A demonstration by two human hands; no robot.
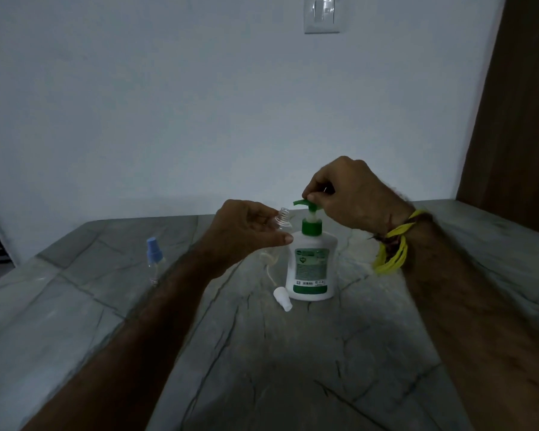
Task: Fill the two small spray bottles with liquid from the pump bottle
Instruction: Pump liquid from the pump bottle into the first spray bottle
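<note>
A white pump bottle with a green pump head stands on the marble counter. My right hand sits on top of the pump head, fingers curled round it. My left hand grips a clear uncapped small spray bottle, its threaded neck just under the green nozzle tip. That bottle's white spray cap lies on the counter in front of the pump bottle. A second small spray bottle, with a blue cap on, stands at the left.
The counter meets a white wall behind, with a light switch plate high up. A brown wooden panel rises at the right. A yellow thread band hangs round my right wrist.
</note>
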